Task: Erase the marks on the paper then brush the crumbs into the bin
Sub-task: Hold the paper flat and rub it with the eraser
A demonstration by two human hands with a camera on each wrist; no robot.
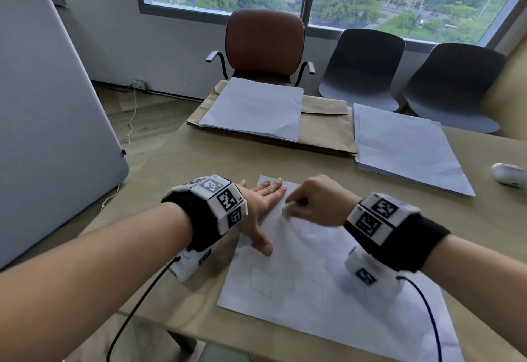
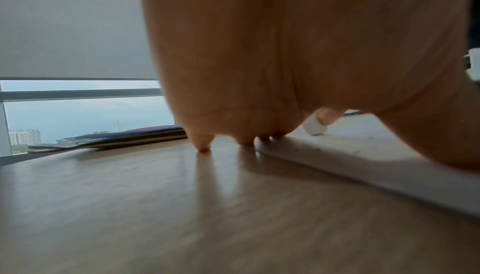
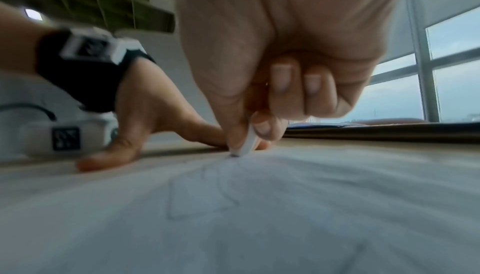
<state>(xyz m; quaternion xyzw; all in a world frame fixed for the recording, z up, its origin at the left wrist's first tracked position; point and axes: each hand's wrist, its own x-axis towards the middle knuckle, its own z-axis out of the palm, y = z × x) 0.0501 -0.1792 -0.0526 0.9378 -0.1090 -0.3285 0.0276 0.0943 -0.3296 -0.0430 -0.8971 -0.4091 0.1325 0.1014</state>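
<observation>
Down on the counter (image 1: 199, 159) lay the paper (image 1: 313, 290), a white sheet with faint pencil marks (image 1: 261, 279) on it, close to the near edge. On its far left corner, the right hand (image 1: 316, 204) had its fingers curled tight round a small white eraser (image 1: 286, 210), and the tip of the eraser touched the paper. Just left of the eraser, the left hand (image 1: 263, 204) lay flat with straight fingers and held nothing; it pressed on the left edge of the paper, with the thumb on the sheet. Past the paper, further back, sat a stack of white sheets (image 1: 253, 110) on brown envelopes (image 1: 322, 130). To the right of that was another white stack (image 1: 405, 147). Behind the counter stood a brown chair (image 1: 263, 42).
</observation>
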